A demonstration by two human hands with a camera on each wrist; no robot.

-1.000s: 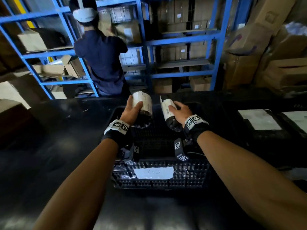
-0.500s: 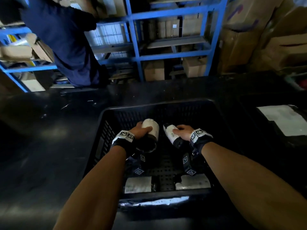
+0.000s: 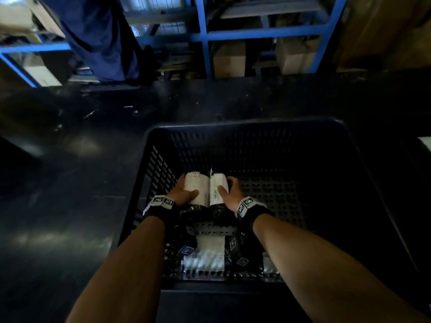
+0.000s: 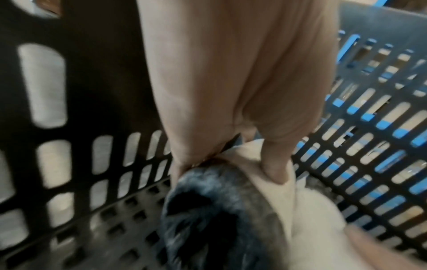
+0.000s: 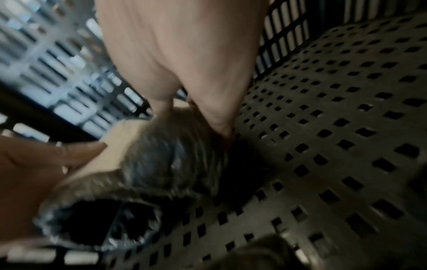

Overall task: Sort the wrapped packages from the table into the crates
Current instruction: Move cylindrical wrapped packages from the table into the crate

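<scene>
Blue steel shelving (image 3: 263, 36) stacked with cardboard boxes (image 3: 229, 58) is being seen behind a dark, glossy table (image 3: 70, 183), and a second person in dark blue clothing (image 3: 98, 38) is standing at the racks. On the table, a black perforated plastic crate (image 3: 247, 128) is being reached into with both arms.

Two roll-shaped packages wrapped in black film are being lowered side by side, touching each other, toward the crate floor near its left wall. The left-hand package (image 3: 196, 191), with a white shipping label, is being gripped by the left hand (image 3: 183, 194): the thumb is being laid over the label while the fingers are being curled round the far side, as is being confirmed in the left wrist view (image 4: 231, 91). The right-hand package (image 3: 218, 191) is being gripped by the right hand (image 3: 229, 193) in the same way, thumb on the label and fingers wrapped round the outside (image 5: 184, 64). Whether the rolls are already resting on the floor cannot be told.

Nearer the wearer, at least two more labelled packages (image 3: 205, 259) are already lying in the crate, so sorting is judged to be well under way. A white sheet (image 3: 425, 143) is being glimpsed at the table's right edge, but how many packages are remaining outside the crate is not being shown.
</scene>
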